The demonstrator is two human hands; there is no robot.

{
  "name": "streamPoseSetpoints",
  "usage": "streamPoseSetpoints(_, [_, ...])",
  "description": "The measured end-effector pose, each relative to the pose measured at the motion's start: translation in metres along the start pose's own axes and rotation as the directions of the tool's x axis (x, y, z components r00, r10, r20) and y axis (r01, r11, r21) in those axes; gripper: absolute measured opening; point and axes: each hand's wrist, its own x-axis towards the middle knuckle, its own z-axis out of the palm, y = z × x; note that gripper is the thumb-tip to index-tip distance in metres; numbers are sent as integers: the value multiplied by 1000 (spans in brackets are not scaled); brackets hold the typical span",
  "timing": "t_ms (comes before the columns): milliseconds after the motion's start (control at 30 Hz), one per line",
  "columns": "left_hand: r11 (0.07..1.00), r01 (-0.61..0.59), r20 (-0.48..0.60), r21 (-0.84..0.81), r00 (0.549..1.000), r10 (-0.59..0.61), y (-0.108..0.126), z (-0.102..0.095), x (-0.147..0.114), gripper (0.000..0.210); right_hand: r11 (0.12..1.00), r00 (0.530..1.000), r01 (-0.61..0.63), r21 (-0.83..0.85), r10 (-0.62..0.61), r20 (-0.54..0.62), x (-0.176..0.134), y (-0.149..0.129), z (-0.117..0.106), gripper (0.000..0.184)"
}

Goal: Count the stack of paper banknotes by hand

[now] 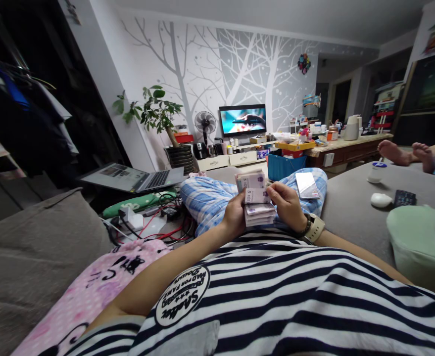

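A thick bundle of banknotes (256, 196) is held over my lap, printed in pale purple and white. My left hand (235, 213) wraps around its left side, with the thumb near the middle of the stack. At the right edge, my right hand (284, 201) pinches a note between thumb and fingers. The upper notes fan upward, while the lower ones hang folded toward my belly. A pale watch (315, 228) and a dark bracelet sit on my right wrist. On my right knee lies a phone (307, 185), just beyond the right hand.
An open laptop (135, 178) stands at left above tangled cables (165, 217). To the right on the sofa (351, 193) are a white mouse (381, 200), a small cup (376, 172) and a green neck pillow (413, 237). Another person's bare feet (399, 151) rest at far right.
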Motion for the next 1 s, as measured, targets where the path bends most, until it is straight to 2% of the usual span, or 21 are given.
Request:
streamPoseSetpoints(667, [1000,25,35,13,999,-25,1,-4,2,41,1000,1000,-6,5,6,2,0,1,1,66])
streamPoseSetpoints(1000, [1000,25,-2,15,1000,-25,3,5,-4,44,1000,1000,-8,9,8,-3,0,0,0,65])
